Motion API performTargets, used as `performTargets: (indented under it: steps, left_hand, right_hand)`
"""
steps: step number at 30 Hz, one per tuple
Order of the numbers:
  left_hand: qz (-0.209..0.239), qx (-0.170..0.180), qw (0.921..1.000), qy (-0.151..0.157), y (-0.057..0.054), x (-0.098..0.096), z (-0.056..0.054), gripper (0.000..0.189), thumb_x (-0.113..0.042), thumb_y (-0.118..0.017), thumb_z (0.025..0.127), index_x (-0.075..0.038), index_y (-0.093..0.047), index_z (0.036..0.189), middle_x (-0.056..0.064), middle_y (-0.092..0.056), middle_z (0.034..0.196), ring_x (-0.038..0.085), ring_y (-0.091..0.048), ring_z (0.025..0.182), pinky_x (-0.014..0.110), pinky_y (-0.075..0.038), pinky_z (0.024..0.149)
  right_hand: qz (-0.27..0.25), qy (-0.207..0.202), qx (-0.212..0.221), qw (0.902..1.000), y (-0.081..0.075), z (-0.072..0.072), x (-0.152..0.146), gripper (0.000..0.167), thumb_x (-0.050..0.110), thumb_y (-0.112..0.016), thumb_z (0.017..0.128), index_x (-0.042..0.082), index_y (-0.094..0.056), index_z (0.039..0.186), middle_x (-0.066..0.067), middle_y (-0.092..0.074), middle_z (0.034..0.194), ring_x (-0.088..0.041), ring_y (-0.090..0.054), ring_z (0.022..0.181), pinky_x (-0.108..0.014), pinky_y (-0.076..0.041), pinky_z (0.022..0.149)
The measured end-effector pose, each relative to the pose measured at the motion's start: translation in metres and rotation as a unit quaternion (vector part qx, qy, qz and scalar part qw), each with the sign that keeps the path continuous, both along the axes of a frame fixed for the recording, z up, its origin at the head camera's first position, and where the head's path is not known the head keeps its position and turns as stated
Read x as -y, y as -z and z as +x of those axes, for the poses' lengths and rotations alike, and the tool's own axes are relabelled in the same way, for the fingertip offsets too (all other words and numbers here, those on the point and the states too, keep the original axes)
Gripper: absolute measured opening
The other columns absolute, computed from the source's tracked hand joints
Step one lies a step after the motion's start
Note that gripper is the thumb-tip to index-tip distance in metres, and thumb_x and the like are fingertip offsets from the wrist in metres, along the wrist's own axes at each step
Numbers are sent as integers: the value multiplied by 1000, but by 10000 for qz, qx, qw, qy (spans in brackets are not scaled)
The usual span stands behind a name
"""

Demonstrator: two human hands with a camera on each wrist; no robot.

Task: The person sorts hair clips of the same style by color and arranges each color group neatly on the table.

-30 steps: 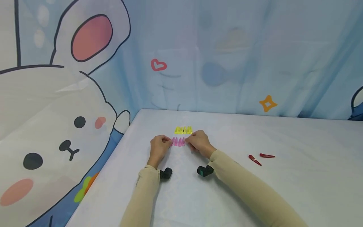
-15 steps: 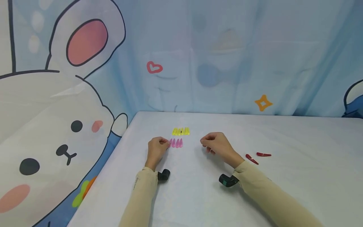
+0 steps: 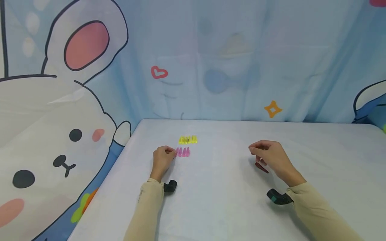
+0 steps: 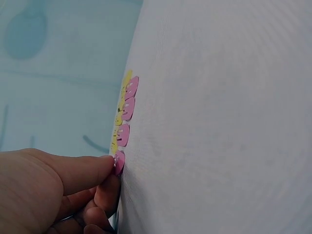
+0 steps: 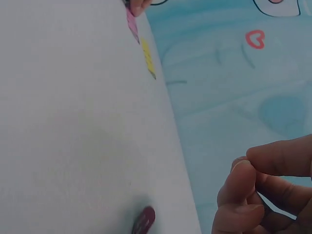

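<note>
Several pink hair clips (image 3: 184, 152) lie side by side in a row on the white table, just in front of a row of yellow hair clips (image 3: 188, 139). At the left end of the pink row, my left hand (image 3: 163, 160) pinches the end clip (image 4: 119, 163) between thumb and finger. My right hand (image 3: 275, 160) hovers over the table at the right, fingers loosely curled and holding nothing. Beneath its fingers lies a dark red hair clip (image 3: 261, 167), also visible low in the right wrist view. The second red clip is hidden from the head view.
The white table (image 3: 211, 201) ends at the back against a blue printed curtain (image 3: 229, 67). A large cartoon animal (image 3: 60, 127) covers the curtain at the left. Black wrist cameras (image 3: 170, 186) are worn at both sleeves.
My right hand has left the right end of the pink row and moved right, over the red clips. The left hand stays at the row's left end. The head view has shifted slightly right.
</note>
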State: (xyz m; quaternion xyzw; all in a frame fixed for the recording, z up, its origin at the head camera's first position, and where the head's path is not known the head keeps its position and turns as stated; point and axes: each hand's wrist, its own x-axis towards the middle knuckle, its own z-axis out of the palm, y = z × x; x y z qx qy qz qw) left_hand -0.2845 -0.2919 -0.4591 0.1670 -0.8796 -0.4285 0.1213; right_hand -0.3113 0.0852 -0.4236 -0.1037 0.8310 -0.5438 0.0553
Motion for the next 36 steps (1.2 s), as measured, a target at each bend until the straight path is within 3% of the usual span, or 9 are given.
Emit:
performTargets:
  steps: [7,12,20,23,25,27,30,34,36]
  left_hand:
    - [12,-51,10000,-32,-1,-1,2,13,-12,-74,102,1,-77,101,9,-69,88,23,-62,84,36,-53,78]
    - [84,-74,9999,-41,0,-1,3,16,-14,-72,102,1,-77,103,9,-68,88,23,-61,83,34,-51,76]
    - [314,-159,9990,-272,-2,2,1,25,-18,-65,104,3,-74,114,12,-70,93,25,-62,84,35,-50,74]
    - [310,-457,9978,-354,-5,-9,0,24,-15,-64,103,4,-72,116,14,-70,94,26,-64,83,34,-51,71]
    - [242,-844,9959,-219,-7,-23,0,22,-9,-64,101,5,-73,114,15,-71,93,26,-65,80,34,-51,69]
    - [50,-1292,9914,208,-11,-43,1,18,-4,-65,98,6,-74,110,15,-72,90,27,-66,79,36,-52,69]
    - [-304,-1401,9806,1334,-20,-82,2,15,-2,-67,99,4,-76,110,13,-73,93,25,-65,86,36,-53,76]
    - [-821,-638,9493,2966,-32,-136,1,18,-7,-68,104,-3,-77,119,6,-74,105,20,-63,99,32,-51,88]
    - [-1142,-375,9258,3584,-33,-159,-3,19,-9,-68,105,-5,-77,121,4,-74,107,18,-63,102,28,-50,90]
  right_hand:
    - [554,202,-364,9976,9,-1,-38,36,22,-65,107,-9,-69,126,-13,-66,89,-18,-56,68,-30,-49,61]
    - [1485,212,-675,9864,17,-3,-58,29,15,-66,105,-9,-71,120,-10,-68,88,-20,-58,67,-31,-49,58]
    - [2271,-121,-750,9709,28,-10,-70,18,11,-71,99,-3,-76,109,-6,-68,86,-23,-55,73,-38,-45,62]
    - [2406,-199,-814,9670,30,-10,-71,14,10,-71,97,0,-77,104,-6,-67,86,-25,-55,76,-38,-45,63]
    - [2431,-203,-849,9661,31,-10,-71,11,9,-71,95,1,-76,101,-6,-66,84,-25,-55,75,-38,-45,63]
    - [2449,-199,-905,9651,31,-10,-69,7,8,-71,95,1,-74,98,-6,-66,83,-25,-56,74,-38,-45,62]
    - [2476,-160,-978,9638,31,-9,-67,5,6,-71,95,1,-72,94,-6,-65,82,-25,-56,74,-38,-45,62]
    - [2537,-88,-1017,9619,32,-7,-64,9,8,-71,97,2,-70,91,-6,-63,80,-25,-54,73,-38,-44,63]
    - [2582,-57,-1005,9608,32,-6,-63,12,10,-72,98,2,-69,90,-6,-61,79,-25,-53,73,-38,-43,63]
